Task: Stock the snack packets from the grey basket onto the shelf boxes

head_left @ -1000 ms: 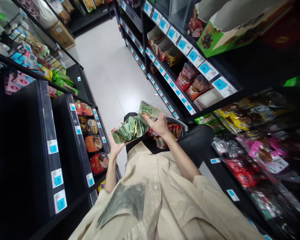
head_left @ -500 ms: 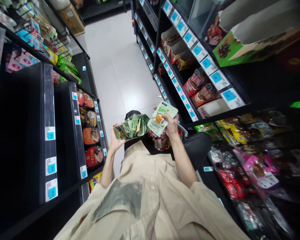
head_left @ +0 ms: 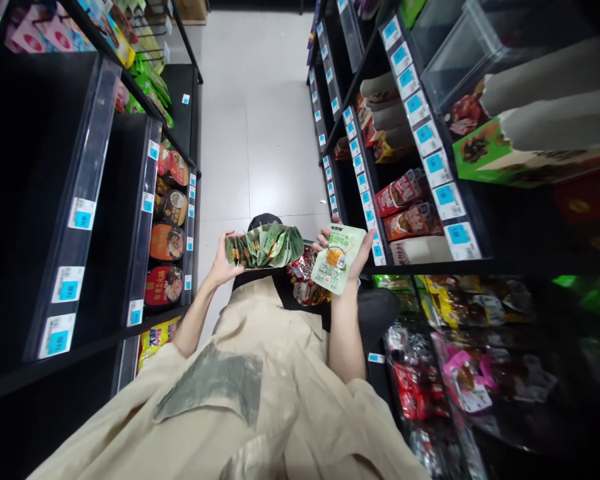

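My left hand [head_left: 226,260] grips the end of an open box [head_left: 253,268] packed with a row of green snack packets [head_left: 270,245]. Lying across the palm of my right hand [head_left: 359,257] is one pale green snack packet [head_left: 335,259], its printed front with an orange food picture facing up. The fingers curl round its far left edge and the thumb lies along its right side. Between my two hands, lower down, red and dark snack packs [head_left: 307,280] show in a container that is mostly hidden.
Black shelves [head_left: 180,127] with price tags run along the left, holding round instant-food tubs [head_left: 167,242]. The right shelf carries cut-open cartons [head_left: 520,143] and red snack packs [head_left: 401,191]. Bagged snacks [head_left: 475,300] lie low at right. Pale floor tiles [head_left: 253,133] run between.
My right hand has turned palm up, and the pale green packet now lies more upright, farther right and lower in view. The box remains in my left hand. My view has shifted.
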{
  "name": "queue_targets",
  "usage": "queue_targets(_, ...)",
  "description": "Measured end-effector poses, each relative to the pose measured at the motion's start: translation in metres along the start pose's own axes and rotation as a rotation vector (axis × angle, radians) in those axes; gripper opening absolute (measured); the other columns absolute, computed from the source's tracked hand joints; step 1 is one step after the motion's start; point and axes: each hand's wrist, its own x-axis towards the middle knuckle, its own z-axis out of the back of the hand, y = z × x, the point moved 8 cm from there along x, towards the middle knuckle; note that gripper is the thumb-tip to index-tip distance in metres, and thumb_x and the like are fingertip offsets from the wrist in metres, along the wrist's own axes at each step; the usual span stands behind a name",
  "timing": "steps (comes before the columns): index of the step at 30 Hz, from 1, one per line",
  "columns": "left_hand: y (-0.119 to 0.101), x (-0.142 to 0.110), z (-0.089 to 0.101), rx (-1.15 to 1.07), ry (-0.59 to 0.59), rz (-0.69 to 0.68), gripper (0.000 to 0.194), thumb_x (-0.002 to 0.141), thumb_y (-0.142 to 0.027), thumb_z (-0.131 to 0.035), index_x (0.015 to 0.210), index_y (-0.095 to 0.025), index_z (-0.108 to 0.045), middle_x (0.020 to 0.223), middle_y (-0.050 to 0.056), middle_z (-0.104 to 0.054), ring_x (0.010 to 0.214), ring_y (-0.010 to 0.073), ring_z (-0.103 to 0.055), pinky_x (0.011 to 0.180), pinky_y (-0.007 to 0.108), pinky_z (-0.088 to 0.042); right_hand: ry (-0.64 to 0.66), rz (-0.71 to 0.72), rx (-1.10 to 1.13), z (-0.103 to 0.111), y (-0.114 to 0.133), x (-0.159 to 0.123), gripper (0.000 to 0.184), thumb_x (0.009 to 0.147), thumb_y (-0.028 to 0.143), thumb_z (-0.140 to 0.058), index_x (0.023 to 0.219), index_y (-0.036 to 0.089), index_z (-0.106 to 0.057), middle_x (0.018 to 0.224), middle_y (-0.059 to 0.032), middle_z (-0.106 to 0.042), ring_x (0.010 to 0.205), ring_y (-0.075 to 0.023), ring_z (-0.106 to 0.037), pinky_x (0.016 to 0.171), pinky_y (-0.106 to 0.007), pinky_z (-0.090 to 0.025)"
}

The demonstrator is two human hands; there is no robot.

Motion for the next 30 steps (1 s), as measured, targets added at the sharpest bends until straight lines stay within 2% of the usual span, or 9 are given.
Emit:
queue_targets(5, -0.003, 0.001, -0.001, 0.000, 0.013, -0.008, 0.085, 0.070, -0.022, -0.078, 0.146, -0.021, -0.037, 0.136, 0.014, -0.058, 0.129, 0.0288, -0.060, 0.113, 0.045, -0.050, -0.065, 0.080, -0.106, 0.011, 0.011, 0.007, 0.074, 0.090, 0.089, -0.031, 0.104, 0.027, -0.067, 0.080, -0.0017, -0.054, 0.064, -0.0167, -0.048, 0.057, -0.032, -0.046)
queue_targets(8, -0.004, 0.001, 0.000, -0.003, 0.010, -0.010, 0.084, 0.071, -0.023, -0.077, 0.145, -0.021, -0.038, 0.136, 0.014, -0.058, 0.129, 0.0294, -0.060, 0.115, 0.048, -0.049, -0.066, 0.109, -0.203, 0.014, 0.017, 0.009, 0.051, 0.091, 0.076, -0.054, 0.103, 0.028, -0.066, 0.081, -0.0001, -0.055, 0.064, -0.0153, -0.051, 0.057, -0.029, -0.047)
queue_targets(10, -0.005, 0.001, -0.001, 0.006, 0.012, -0.004, 0.083, 0.072, -0.022, -0.077, 0.146, -0.021, -0.039, 0.136, 0.014, -0.059, 0.129, 0.0292, -0.061, 0.116, 0.048, -0.048, -0.094, 0.138, -0.270, 0.018, 0.019, 0.011, 0.038, 0.083, 0.059, -0.075, 0.105, 0.029, -0.064, 0.085, 0.0021, -0.060, 0.068, -0.0141, -0.056, 0.060, -0.027, -0.049)
queue_targets(12, -0.006, 0.001, -0.001, 0.011, 0.018, 0.006, 0.084, 0.073, -0.022, -0.077, 0.147, -0.019, -0.038, 0.136, 0.015, -0.059, 0.129, 0.0290, -0.061, 0.116, 0.047, -0.048, -0.155, 0.173, -0.335, 0.023, 0.020, 0.012, 0.043, 0.074, 0.048, -0.086, 0.104, 0.028, -0.062, 0.090, 0.0027, -0.066, 0.074, -0.0146, -0.063, 0.065, -0.027, -0.053)
queue_targets(15, -0.009, 0.001, -0.002, 0.017, 0.021, 0.006, 0.085, 0.074, -0.025, -0.079, 0.148, -0.018, -0.036, 0.136, 0.016, -0.059, 0.129, 0.0290, -0.061, 0.116, 0.046, -0.048, -0.256, 0.268, -0.527, 0.027, 0.027, 0.008, 0.048, 0.070, 0.049, -0.088, 0.099, 0.023, -0.060, 0.092, 0.0005, -0.070, 0.078, -0.0167, -0.067, 0.073, -0.030, -0.056)
queue_targets(21, -0.007, 0.001, -0.003, 0.023, 0.031, 0.019, 0.086, 0.076, -0.031, -0.080, 0.148, -0.020, -0.036, 0.137, 0.015, -0.058, 0.131, 0.0293, -0.059, 0.118, 0.048, -0.045, -0.495, 0.669, -1.099, -0.004, 0.065, -0.021, 0.042, 0.088, 0.057, -0.071, 0.101, 0.021, -0.056, 0.089, -0.0020, -0.065, 0.078, -0.0183, -0.065, 0.074, -0.030, -0.053)
queue_targets(24, -0.006, 0.001, -0.003, 0.012, 0.020, 0.013, 0.087, 0.075, -0.032, -0.081, 0.148, -0.020, -0.037, 0.137, 0.015, -0.058, 0.132, 0.0298, -0.058, 0.120, 0.048, -0.044, -0.542, 0.689, -1.218, -0.019, 0.067, -0.028, 0.038, 0.093, 0.058, -0.065, 0.104, 0.023, -0.055, 0.097, -0.0065, -0.066, 0.088, -0.0229, -0.069, 0.082, -0.034, -0.054)
queue_targets(27, -0.005, 0.001, -0.003, 0.010, 0.013, 0.003, 0.088, 0.074, -0.033, -0.083, 0.148, -0.020, -0.038, 0.136, 0.015, -0.058, 0.132, 0.0302, -0.059, 0.119, 0.048, -0.044, -0.484, 0.655, -1.253, -0.026, 0.058, -0.025, 0.034, 0.097, 0.058, -0.060, 0.106, 0.026, -0.055, 0.103, -0.0091, -0.067, 0.098, -0.0263, -0.070, 0.089, -0.037, -0.055)
queue_targets(30, -0.005, 0.002, -0.003, 0.002, 0.011, 0.009, 0.092, 0.072, -0.034, -0.086, 0.149, -0.020, -0.037, 0.136, 0.015, -0.059, 0.132, 0.0306, -0.059, 0.120, 0.048, -0.043, -0.396, 0.689, -1.248, -0.029, 0.048, -0.019, 0.030, 0.098, 0.056, -0.061, 0.106, 0.028, -0.057, 0.101, -0.0088, -0.067, 0.097, -0.0271, -0.070, 0.089, -0.038, -0.056)
